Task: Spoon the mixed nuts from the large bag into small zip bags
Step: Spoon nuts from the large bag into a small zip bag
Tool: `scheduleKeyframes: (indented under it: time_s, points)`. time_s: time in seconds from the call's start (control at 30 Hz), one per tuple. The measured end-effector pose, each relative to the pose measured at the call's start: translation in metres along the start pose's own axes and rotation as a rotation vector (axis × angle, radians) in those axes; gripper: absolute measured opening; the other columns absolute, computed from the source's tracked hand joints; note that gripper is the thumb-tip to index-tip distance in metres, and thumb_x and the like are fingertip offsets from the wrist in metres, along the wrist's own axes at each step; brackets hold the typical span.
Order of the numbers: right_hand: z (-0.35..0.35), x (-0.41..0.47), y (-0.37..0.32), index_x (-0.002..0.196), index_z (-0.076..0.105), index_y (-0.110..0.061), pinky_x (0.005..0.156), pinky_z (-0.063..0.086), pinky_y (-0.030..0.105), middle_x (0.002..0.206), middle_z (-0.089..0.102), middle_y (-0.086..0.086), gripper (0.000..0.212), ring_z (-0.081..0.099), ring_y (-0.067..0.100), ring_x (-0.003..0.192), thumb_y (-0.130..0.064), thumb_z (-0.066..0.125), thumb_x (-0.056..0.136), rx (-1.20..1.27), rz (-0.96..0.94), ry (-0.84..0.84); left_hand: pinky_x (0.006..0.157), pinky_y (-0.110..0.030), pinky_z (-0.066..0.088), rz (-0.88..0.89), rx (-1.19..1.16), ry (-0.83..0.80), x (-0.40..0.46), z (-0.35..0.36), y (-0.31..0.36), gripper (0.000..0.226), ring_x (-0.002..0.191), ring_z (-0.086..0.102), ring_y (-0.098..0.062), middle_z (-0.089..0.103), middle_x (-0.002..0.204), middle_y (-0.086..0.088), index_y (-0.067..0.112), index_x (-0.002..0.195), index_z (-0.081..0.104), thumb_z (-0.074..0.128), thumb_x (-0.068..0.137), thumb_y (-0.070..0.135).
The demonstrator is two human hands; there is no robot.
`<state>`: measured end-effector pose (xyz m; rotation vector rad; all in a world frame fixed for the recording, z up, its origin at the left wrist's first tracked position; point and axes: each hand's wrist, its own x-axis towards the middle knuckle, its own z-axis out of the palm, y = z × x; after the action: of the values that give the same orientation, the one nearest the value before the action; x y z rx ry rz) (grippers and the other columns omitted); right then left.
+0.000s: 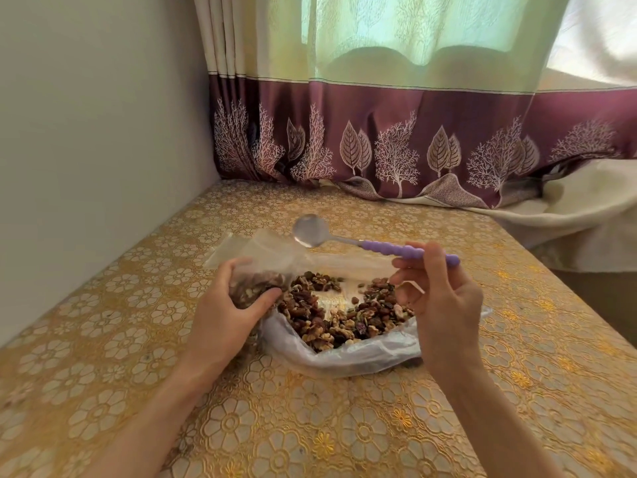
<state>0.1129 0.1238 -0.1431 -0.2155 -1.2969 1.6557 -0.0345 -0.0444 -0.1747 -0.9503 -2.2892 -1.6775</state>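
Note:
A large clear plastic bag [348,357] lies open on the table, with mixed nuts [341,315] spread inside it. My left hand [227,312] grips a small zip bag [255,281] partly filled with nuts, held at the large bag's left edge with its mouth pointing away from me. My right hand [444,301] holds a spoon by its purple handle [403,250]. The spoon's metal bowl [309,231] is empty and hovers above the small bag's opening.
A gold floral tablecloth [310,426] covers the table. A white wall [86,132] runs along the left side. A maroon and green curtain [379,139] hangs at the back, its hem lying on the table's far edge. White cloth [586,215] lies at the right.

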Motion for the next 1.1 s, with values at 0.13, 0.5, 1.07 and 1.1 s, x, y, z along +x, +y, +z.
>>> scheduleKeyframes:
  time_s: [0.13, 0.5, 1.07, 1.1]
  points:
    - [-0.008, 0.004, 0.005, 0.077, 0.067, -0.018, 0.044, 0.045, 0.017, 0.059, 0.066, -0.002, 0.029, 0.057, 0.008, 0.05, -0.039, 0.051, 0.09, -0.205, -0.072, 0.116, 0.069, -0.013, 0.049, -0.013, -0.075, 0.085, 0.001, -0.002, 0.001, 0.058, 0.086, 0.056, 0.012, 0.056, 0.099, 0.025, 0.034, 0.116, 0.046, 0.067, 0.064, 0.05]
    - [-0.013, 0.004, 0.01, 0.08, 0.066, -0.011, 0.058, 0.041, 0.03, 0.076, 0.074, -0.004, 0.038, 0.054, 0.008, 0.054, -0.038, 0.045, 0.097, -0.558, 0.01, -0.027, 0.067, -0.016, 0.048, 0.013, -0.19, 0.121, 0.001, -0.005, 0.004, 0.042, 0.083, 0.058, 0.012, 0.058, 0.097, 0.015, 0.041, 0.096, 0.042, 0.068, 0.064, 0.046]
    - [-0.006, 0.001, 0.008, 0.054, 0.074, -0.015, 0.046, 0.047, 0.013, 0.065, 0.073, 0.004, 0.047, 0.065, 0.009, 0.056, -0.027, 0.053, 0.094, -0.368, 0.359, -0.102, 0.073, -0.022, 0.054, 0.027, -0.086, 0.012, 0.0, -0.003, 0.004, 0.059, 0.091, 0.063, -0.003, 0.064, 0.101, 0.017, 0.027, 0.115, 0.053, 0.067, 0.066, 0.055]
    - [-0.007, 0.001, 0.009, 0.054, 0.073, -0.012, 0.047, 0.048, 0.013, 0.065, 0.073, 0.006, 0.046, 0.066, 0.01, 0.056, -0.027, 0.054, 0.094, -0.355, 0.381, -0.085, 0.069, -0.02, 0.054, 0.03, -0.089, 0.003, -0.001, -0.003, 0.004, 0.055, 0.085, 0.064, -0.001, 0.065, 0.094, 0.018, 0.027, 0.109, 0.055, 0.067, 0.064, 0.056]
